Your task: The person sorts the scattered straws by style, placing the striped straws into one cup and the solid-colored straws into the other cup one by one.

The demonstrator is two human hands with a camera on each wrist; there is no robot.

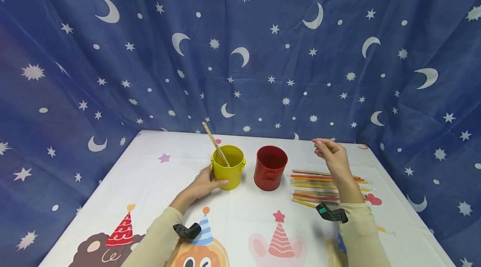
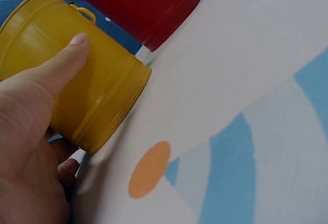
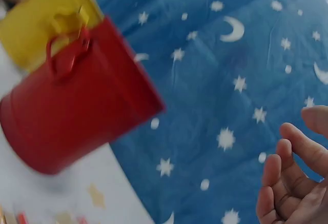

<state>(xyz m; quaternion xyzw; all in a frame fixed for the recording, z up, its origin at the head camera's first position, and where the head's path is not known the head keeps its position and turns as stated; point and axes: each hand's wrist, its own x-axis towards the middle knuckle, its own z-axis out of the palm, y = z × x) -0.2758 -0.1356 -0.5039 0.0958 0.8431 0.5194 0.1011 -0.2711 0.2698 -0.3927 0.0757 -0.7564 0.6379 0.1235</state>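
My left hand [image 1: 203, 184] grips the small yellow bucket [image 1: 234, 178] low on its left side, thumb across the front and fingers round behind. In the left wrist view the thumb lies flat on the yellow wall. One thin tan stick [image 1: 216, 144] with small markings leans inside that bucket, its top end well above the rim. To the right stands a red bucket [image 1: 269, 171] of similar shape. My right hand [image 1: 333, 160] is raised beyond the row of sticks, its fingers loosely bent and nothing between them, as the right wrist view also shows.
Several long thin sticks [image 1: 313, 182] in tan, red and yellow lie side by side under my right forearm. A white cloth [image 1: 240, 221] with cartoon prints covers the table. Behind it hangs a blue curtain [image 1: 240, 79] with moons and stars.
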